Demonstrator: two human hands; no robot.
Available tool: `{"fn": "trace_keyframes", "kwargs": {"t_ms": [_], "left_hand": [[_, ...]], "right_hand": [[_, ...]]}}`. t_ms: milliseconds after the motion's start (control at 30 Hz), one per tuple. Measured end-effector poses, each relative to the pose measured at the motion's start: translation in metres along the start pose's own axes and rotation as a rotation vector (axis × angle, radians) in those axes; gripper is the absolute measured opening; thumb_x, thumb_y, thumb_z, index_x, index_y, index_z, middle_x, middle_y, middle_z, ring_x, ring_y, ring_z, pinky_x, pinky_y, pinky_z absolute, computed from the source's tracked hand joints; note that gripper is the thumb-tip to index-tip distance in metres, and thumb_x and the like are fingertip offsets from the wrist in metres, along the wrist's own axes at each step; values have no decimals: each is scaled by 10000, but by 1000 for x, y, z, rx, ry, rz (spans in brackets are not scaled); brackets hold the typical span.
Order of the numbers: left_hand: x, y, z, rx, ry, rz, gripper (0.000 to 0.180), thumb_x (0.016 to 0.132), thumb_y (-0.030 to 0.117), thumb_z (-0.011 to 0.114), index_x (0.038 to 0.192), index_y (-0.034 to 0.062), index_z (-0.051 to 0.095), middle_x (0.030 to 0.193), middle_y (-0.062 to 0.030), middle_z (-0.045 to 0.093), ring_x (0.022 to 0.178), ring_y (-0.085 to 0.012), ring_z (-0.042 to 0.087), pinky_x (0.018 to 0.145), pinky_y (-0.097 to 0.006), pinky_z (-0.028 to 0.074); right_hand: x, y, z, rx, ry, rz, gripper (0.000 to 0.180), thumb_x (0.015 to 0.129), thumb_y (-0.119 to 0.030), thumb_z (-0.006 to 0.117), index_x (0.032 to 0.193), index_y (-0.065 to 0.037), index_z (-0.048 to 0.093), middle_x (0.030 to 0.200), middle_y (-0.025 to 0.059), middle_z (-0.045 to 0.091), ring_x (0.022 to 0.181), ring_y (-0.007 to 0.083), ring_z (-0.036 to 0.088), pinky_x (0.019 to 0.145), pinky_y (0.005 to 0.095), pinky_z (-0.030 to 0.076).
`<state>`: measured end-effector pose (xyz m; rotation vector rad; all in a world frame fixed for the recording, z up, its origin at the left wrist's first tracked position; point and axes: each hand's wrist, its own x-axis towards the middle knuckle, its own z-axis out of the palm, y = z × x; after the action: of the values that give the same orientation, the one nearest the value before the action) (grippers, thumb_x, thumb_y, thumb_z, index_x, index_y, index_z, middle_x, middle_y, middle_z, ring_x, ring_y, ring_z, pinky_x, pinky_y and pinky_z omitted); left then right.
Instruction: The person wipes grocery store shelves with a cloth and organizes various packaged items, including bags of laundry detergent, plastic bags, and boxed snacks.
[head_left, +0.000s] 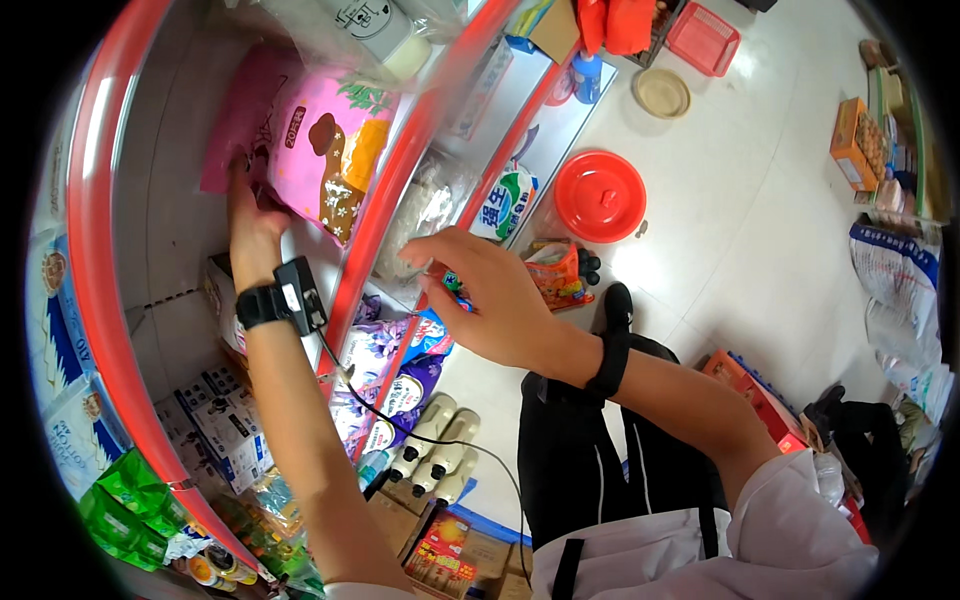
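My left hand (252, 215) reaches into the upper shelf at the left. Its fingers and thumb are on the near left edge of a pink plastic package (310, 150), with part of that edge between them. The package has a brown figure and an orange patch printed on it, and it lies beside a darker pink wrapper (240, 120). My right hand (490, 300) hangs in front of the shelf edge, its fingers bent loosely and apart from the thumb, with nothing visible in it. Behind its fingertips, a clear plastic bag (420, 215) sits on a lower shelf.
Red shelf edges (375, 235) run diagonally between my arms. Purple detergent bags (410, 390) and cream bottles (440, 450) stand lower down. A black cable (400, 428) hangs from my left wrist. On the floor are a red basin (600, 196), a beige bowl (662, 94) and a red basket (703, 40).
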<state>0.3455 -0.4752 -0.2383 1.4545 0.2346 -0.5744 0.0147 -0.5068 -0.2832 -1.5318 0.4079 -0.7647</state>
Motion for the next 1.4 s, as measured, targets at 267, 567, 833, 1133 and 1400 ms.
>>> {"fn": "trace_keyframes", "kwargs": {"t_ms": [267,567,833,1133,1400], "left_hand": [[86,25,-82,-97,-109,171,319,1016,378,598,1126,85,657,1066,-63,705,959,-229,664,951,-482,542],[19,51,-117,-124,-41,220,419,1066,288,465,1418,67,518,1453,-125,536,1344,-303,490,1145,-546,381],[-1,45,-174,-495,-141,54,478,1067,238,396,1480,-1,424,1567,-148,395,1427,-303,389,1222,-472,269],[-44,31,-161,-388,-133,178,631,1060,419,254,1560,39,306,1649,-118,253,1516,-315,208,1234,-544,127],[-35,22,-151,-436,40,287,623,1067,421,273,1555,36,313,1646,-122,247,1512,-326,204,1232,-537,140]], "right_hand": [[-46,17,-13,-7,-34,175,245,908,47,613,1138,-32,641,999,106,675,906,220,683,783,295,545],[-102,35,-47,-94,-3,380,231,908,34,606,1130,-21,639,1006,124,677,926,239,700,804,323,546],[-115,38,-47,-64,11,455,240,912,43,607,1143,-12,639,1016,124,690,941,210,713,839,298,547],[-101,33,-29,-17,35,415,217,920,13,631,1134,-10,652,1011,112,697,942,187,700,826,292,538],[-80,35,-12,94,10,281,380,908,-65,691,1275,-31,598,1202,108,660,1087,201,651,926,315,512]]}}
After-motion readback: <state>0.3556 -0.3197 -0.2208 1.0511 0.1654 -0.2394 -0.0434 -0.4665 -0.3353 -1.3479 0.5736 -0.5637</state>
